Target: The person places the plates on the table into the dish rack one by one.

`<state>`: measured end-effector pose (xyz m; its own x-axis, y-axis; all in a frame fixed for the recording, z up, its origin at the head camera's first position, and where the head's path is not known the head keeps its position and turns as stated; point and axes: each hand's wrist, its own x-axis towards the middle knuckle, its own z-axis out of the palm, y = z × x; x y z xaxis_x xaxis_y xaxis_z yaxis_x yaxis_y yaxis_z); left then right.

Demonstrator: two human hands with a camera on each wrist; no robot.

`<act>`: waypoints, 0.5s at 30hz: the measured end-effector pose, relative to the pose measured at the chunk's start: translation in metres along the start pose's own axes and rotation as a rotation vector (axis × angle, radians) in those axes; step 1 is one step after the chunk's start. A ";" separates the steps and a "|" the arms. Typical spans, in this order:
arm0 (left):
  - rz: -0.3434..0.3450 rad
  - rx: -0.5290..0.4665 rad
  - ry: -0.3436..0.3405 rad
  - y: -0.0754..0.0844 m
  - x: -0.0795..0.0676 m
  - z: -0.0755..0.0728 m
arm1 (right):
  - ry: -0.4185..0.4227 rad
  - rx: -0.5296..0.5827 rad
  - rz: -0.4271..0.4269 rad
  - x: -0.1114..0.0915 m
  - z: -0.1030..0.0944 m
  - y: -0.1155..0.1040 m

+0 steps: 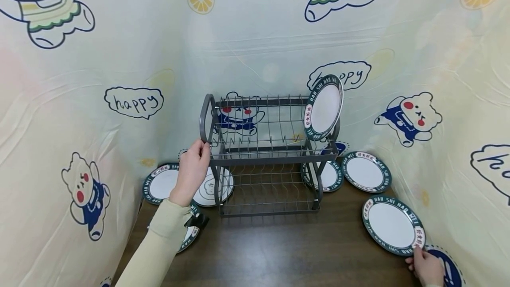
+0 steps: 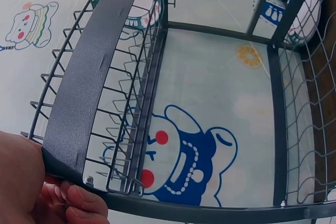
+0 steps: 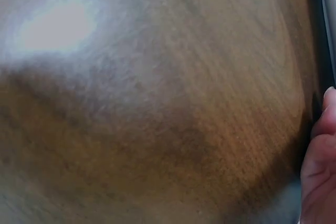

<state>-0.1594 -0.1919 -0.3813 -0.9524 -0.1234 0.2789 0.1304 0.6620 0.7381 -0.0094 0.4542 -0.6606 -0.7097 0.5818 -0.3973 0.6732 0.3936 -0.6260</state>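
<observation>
A two-tier dark metal dish rack (image 1: 275,160) stands at the middle of the table. My left hand (image 1: 194,167) grips its upper tier at the left front corner; the left wrist view shows the fingers curled round the dark frame bar (image 2: 79,93). One plate (image 1: 324,107) with a green lettered rim leans upright at the right end of the upper tier. At the right, my right hand (image 1: 428,267) pinches the near rim of another green-rimmed plate (image 1: 392,225), thumb on top. Only part of that hand (image 3: 320,166) shows at the edge of the right wrist view.
Plates lie at the rack's right, one behind its leg (image 1: 332,176) and one beside it (image 1: 366,172). On the left are a far plate (image 1: 161,183), a white plate (image 1: 209,187) and one partly under my sleeve (image 1: 191,234). A printed curtain (image 1: 255,34) encloses the wooden table (image 1: 279,251).
</observation>
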 end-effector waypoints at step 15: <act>0.007 0.009 0.009 -0.002 0.001 0.001 | 0.070 0.205 -0.070 -0.013 0.012 -0.007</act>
<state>-0.1608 -0.1923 -0.3830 -0.9489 -0.1255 0.2895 0.1344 0.6692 0.7308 -0.0071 0.4354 -0.6592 -0.7320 0.6092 -0.3050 0.5615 0.2859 -0.7765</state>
